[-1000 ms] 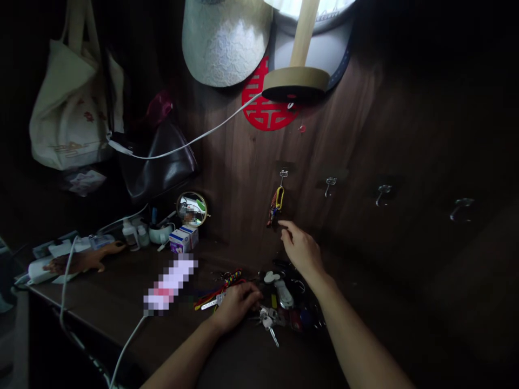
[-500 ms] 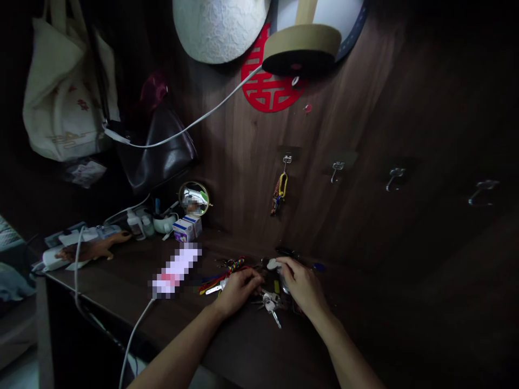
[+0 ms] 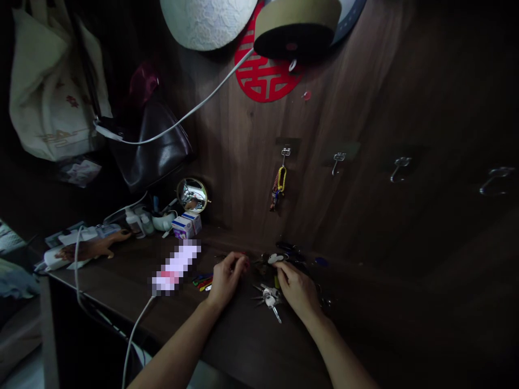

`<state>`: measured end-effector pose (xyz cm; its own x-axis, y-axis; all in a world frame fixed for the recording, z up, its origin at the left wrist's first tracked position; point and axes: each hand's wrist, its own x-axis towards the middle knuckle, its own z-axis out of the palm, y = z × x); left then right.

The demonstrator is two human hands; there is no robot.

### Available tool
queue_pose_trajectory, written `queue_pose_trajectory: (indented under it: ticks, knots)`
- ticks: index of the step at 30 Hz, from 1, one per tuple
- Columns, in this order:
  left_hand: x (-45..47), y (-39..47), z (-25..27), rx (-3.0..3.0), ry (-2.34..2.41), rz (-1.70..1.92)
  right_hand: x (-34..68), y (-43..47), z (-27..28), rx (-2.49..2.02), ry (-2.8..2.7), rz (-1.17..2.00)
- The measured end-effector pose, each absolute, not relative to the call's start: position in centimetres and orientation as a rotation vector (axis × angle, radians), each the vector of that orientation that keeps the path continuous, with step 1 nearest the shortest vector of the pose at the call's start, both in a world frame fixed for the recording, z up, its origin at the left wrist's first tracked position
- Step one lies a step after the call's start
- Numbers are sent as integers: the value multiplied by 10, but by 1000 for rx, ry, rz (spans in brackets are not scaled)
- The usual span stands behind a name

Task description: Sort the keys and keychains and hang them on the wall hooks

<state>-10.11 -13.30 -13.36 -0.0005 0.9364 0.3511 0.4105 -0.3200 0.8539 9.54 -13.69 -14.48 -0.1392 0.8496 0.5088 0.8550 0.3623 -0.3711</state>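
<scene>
Between the desk's [image 3: 239, 336] front and back edges, left hand [image 3: 224, 278] and right hand [image 3: 298, 288] flank keys [image 3: 270, 298]; I cannot tell either grip.

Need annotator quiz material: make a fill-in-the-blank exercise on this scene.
The yellow-and-brown braided cord hangs from the ____ of four silver metal hooks, counting from picture left.

The flat, round openwork emblem on the dark wood-grain wall is coloured ____.

In the picture, the bare left hand is between multicoloured straps and a bunch of silver metal ____.

Missing words: first; red; keys.
</scene>
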Motion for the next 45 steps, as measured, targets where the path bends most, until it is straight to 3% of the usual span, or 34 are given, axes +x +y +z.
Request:
queue_pose_trajectory:
  ticks: [7,30,45]
  knots:
    - [-121,-120,-135,1653,1630,1430,96,-137,-145,-1455,-1980,-12]
    - [-131,-121,-145,2384,1639,782,96,-142,-141,-1480,-1991,-31]
    - [-130,-119,-144,2287,1406,1019,96,-140,-145,-1431,-1986,-40]
